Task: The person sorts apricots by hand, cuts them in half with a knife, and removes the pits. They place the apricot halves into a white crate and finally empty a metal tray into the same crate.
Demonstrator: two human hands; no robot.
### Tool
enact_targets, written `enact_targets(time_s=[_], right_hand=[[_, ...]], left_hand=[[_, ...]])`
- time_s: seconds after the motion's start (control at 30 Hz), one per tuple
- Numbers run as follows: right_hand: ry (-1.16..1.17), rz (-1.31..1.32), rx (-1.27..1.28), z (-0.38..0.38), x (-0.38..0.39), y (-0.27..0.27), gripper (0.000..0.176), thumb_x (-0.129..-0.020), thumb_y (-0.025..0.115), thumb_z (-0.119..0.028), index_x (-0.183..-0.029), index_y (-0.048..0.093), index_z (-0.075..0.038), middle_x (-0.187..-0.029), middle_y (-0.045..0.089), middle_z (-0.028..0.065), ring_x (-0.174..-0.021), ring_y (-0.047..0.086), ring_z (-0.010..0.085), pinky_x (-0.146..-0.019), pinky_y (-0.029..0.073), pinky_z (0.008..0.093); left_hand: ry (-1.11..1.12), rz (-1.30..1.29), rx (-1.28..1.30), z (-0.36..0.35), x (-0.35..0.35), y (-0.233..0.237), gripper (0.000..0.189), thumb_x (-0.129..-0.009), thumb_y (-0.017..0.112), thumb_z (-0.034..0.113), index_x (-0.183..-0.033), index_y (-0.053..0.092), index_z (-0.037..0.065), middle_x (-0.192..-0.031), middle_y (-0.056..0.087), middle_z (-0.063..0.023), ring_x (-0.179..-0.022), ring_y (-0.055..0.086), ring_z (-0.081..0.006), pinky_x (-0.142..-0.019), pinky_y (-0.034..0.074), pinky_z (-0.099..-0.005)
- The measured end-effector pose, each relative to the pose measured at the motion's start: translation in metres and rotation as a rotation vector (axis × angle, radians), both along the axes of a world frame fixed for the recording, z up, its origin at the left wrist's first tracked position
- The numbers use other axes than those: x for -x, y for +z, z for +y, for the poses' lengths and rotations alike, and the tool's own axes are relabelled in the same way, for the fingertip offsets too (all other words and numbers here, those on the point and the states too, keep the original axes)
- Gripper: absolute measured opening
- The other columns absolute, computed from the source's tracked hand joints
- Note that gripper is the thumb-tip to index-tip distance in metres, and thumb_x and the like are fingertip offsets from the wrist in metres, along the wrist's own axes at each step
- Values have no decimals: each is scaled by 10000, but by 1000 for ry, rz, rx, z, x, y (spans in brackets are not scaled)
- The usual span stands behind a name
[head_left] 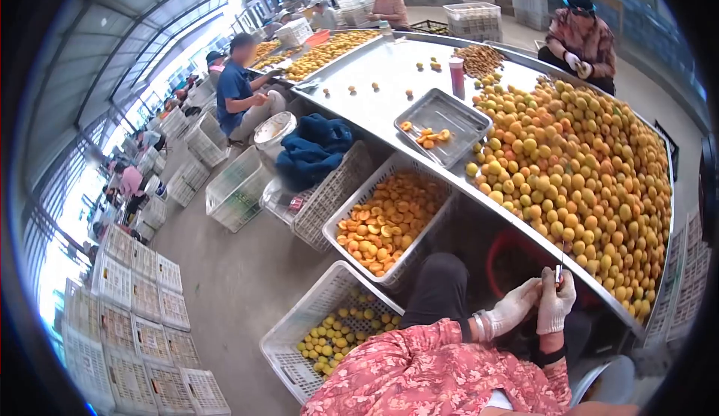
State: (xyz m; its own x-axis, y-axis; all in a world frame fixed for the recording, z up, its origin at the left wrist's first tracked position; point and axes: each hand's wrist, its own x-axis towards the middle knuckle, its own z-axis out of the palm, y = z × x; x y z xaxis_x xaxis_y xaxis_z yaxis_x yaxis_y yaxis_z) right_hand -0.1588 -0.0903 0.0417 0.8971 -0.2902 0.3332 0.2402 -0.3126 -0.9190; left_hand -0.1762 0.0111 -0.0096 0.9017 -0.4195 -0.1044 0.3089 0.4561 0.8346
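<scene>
My right hand (556,304), in a white glove, grips a small knife (559,274) whose thin blade points up toward the heap. My left hand (515,308), also gloved, is close beside it with its fingers closed; whatever they hold, if anything, is hidden. Both hands are over my lap at the near edge of a metal table (352,120). Just beyond them lies a large heap of whole apricots (577,169). A clear plastic tray (442,109) on the table carries a few apricot halves (431,137).
Below the table edge stands a white crate of apricot halves (389,221). Nearer, another crate holds greenish-yellow fruit (344,333). A dark blue cloth (318,146) lies on a crate. A red-filled cup (457,77) stands by the heap. Co-workers (584,38) sit around the tables.
</scene>
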Motion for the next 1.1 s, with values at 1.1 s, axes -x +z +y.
enact_targets(time_s=[1.1], right_hand=[[325, -514, 633, 1, -21, 63, 205, -657, 735, 12, -712, 550, -56, -720, 547, 113, -654, 555, 316, -588, 452, 411]], left_hand=[[-132, 145, 1105, -61, -14, -50, 508, -970, 470, 539, -1318, 447, 170, -1246, 549, -76, -1144, 560, -196, -1003, 454, -357]])
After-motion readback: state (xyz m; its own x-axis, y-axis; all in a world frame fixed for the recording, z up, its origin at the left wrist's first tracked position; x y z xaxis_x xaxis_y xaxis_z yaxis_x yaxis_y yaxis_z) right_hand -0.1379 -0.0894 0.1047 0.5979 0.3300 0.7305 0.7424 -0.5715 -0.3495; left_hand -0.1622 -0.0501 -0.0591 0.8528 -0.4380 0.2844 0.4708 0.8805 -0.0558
